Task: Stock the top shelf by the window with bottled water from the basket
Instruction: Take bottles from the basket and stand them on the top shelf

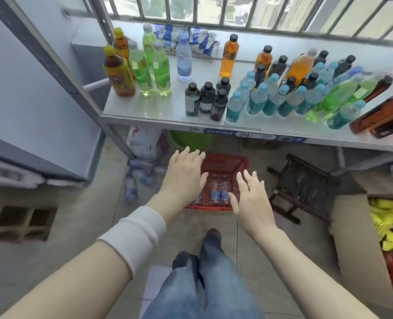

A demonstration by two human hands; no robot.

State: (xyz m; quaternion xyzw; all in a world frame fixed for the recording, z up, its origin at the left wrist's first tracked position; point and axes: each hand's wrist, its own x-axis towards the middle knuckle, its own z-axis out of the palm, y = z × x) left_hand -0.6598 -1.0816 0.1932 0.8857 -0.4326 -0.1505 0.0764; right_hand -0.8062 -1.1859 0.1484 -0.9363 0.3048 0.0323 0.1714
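1. Legs in blue jeans (204, 284) stand on the tile floor at the bottom of view, with dark socks. Both forearms reach forward and down, and a white sleeve (133, 236) covers the left one.
2. Left hand (186, 171): fingers straight and spread, palm down, holding nothing. It is poised over the left rim of the red basket (225, 158).
3. Right hand (253, 196): also flat, spread and empty, over the basket's near right corner.
4. The basket sits on the floor just in front of the shelf unit. Several water bottles (218, 192) lie inside. The count is unclear because the hands cover part of them.
5. Top shelf (145, 109), under the barred window: one clear water bottle (184, 58) stands upright toward the back, just beside the green soda bottles (152, 65). Small dark bottles (206, 97) stand mid-shelf and teal blue-capped bottles (271, 97) crowd the right. Bare surface shows at front left.
6. More bottles (140, 176) lie loose on the floor left of the basket, too blurred to identify.
7. Judgement: early in the task. At most one matching bottle is on the shelf, and the basket's load remains to be moved. The step in hand looks like a reach for the next bottles, with nothing gripped yet.
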